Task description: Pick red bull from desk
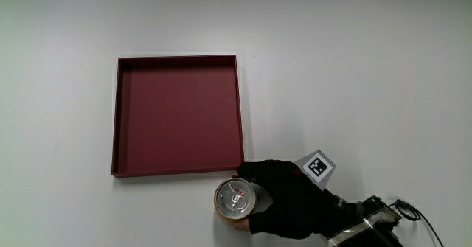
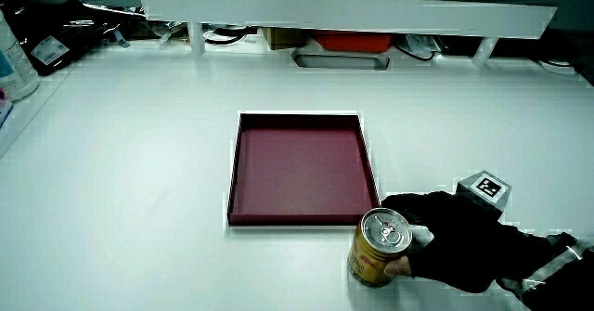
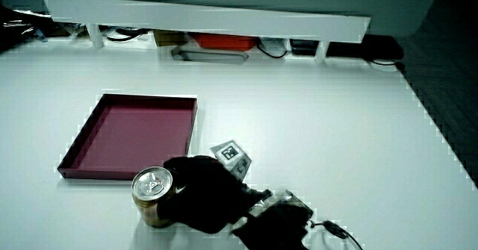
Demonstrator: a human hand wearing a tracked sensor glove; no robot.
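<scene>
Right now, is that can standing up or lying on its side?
Upright. The can shows its round top with the pull tab facing up in every view, standing on the table beside the red tray, with the hand wrapped around it.

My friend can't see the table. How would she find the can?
Start at the big, shallow dark red square tray on the white table. Just off the tray's corner nearest the person stands a small gold-sided metal can with a silver pull-tab top, upright on the table, outside the tray. The black-gloved hand is wrapped around it, and it is the only round, shiny thing there.
</scene>
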